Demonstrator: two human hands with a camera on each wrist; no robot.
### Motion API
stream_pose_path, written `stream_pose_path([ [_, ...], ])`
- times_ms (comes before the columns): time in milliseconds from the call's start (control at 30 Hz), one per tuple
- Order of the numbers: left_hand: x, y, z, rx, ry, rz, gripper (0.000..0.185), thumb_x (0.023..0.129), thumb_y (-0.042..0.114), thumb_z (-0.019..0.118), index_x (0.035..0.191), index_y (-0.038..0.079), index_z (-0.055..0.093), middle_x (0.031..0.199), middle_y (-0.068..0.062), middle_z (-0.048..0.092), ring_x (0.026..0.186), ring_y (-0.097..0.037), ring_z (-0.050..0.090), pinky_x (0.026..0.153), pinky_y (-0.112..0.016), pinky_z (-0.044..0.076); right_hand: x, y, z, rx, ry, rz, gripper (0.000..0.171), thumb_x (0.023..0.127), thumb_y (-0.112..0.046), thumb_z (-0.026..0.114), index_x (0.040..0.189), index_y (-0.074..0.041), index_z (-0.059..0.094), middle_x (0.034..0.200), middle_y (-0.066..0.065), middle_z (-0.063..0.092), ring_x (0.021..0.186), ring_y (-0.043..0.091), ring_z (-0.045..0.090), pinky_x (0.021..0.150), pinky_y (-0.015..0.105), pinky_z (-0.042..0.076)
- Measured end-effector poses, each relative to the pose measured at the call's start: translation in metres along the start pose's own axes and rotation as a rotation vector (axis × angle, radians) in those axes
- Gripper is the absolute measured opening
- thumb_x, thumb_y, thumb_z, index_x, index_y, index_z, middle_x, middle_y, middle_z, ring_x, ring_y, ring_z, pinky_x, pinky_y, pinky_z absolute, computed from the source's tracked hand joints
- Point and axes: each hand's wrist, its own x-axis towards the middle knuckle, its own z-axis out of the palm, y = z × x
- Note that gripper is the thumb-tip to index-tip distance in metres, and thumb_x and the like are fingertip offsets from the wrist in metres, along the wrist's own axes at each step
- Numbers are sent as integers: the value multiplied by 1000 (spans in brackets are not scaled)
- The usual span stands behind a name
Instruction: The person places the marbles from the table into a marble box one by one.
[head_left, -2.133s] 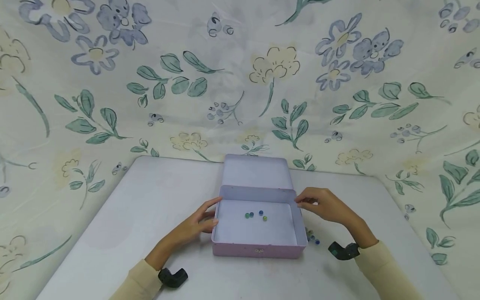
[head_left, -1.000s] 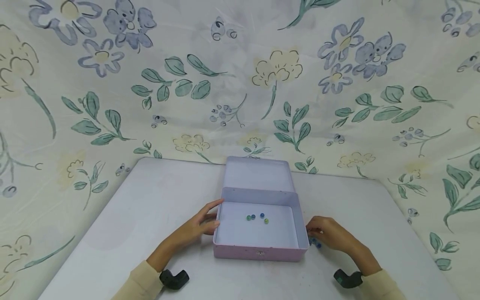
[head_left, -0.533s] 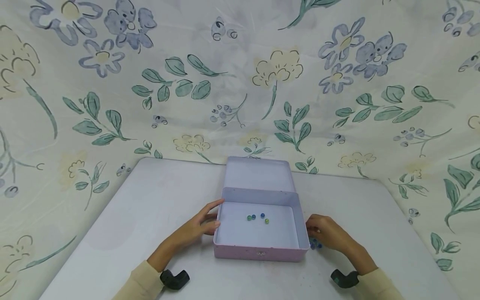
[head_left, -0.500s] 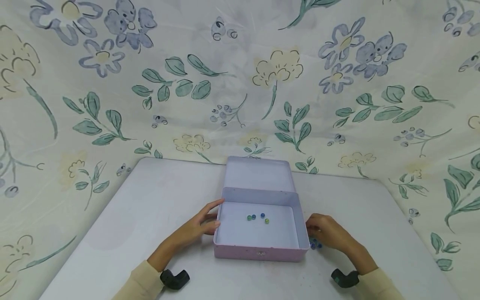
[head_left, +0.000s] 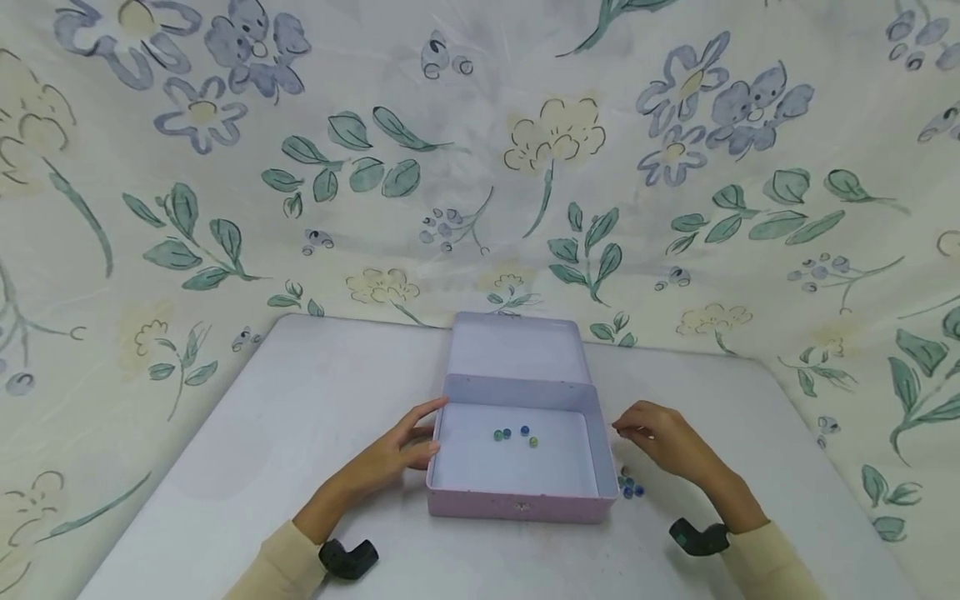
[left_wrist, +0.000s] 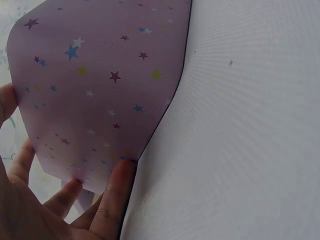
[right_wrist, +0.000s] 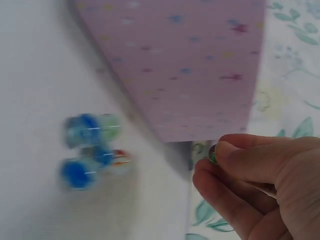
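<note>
Across the middle of the white table point(head_left: 315, 408), from where I stand, lies a pink box point(head_left: 472, 505), its pale lid point(head_left: 516, 346) folded back at twelve o'clock and its small clasp point(head_left: 521, 507) at six. Only the head view looks down into it: four marbles point(head_left: 498, 435) sit on the floor near the centre, two greenish and two blue. The wrist views give what that one hides, the scattered stars point(left_wrist: 115, 76) printed on the box's outer walls.

At three o'clock, just outside the box wall, is the right hand point(head_left: 663, 437). Its right wrist view shows what from above is too small to make out: a green-tinted marble point(right_wrist: 212, 156) pinched between thumb and fingertips, the other fingers curled beneath. At four o'clock a small cluster of loose marbles point(head_left: 628, 486) rests on the table, just beside the box but apart from it; up close they blur, mostly blue, with one pale green and one orange-streaked.

At nine o'clock the left hand point(head_left: 386, 454) is spread open against the box. One fingertip reaches the rim towards ten o'clock; the left wrist view adds the fanned fingers and the thumb point(left_wrist: 117, 200) lying along the wall's lower edge. Black wrist cameras point(head_left: 348, 558) sit by both cream sleeves point(head_left: 277, 558).
</note>
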Motion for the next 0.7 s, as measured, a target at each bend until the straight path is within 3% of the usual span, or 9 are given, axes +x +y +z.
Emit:
stream_pose_path([
  [100, 0, 0, -1, 5, 1, 7, 65, 104, 22, 50, 160, 27, 18, 169, -14, 4, 148, -52, 21, 98, -47, 56, 8, -5, -8, -6, 48, -33, 23, 80, 12, 73, 97, -4, 76, 92, 1, 72, 82, 13, 69, 71, 23, 60],
  [300, 0, 1, -1, 4, -4, 6, 64, 104, 22, 50, 160, 27, 19, 169, -14, 3, 148, -52, 20, 98, -48, 56, 23, -17, -23, -7, 66, -66, 27, 80, 12, 74, 100, -5, 76, 97, 2, 72, 86, 15, 70, 73, 22, 61],
  [700, 0, -1, -1, 2, 4, -10, 64, 103, 21, 50, 160, 28, 19, 169, -14, 4, 148, -51, 22, 98, -48, 56, 63, -43, -29, 16, -73, -124, 24, 84, 7, 74, 102, -9, 77, 100, 1, 73, 91, 14, 70, 78, 21, 60],
])
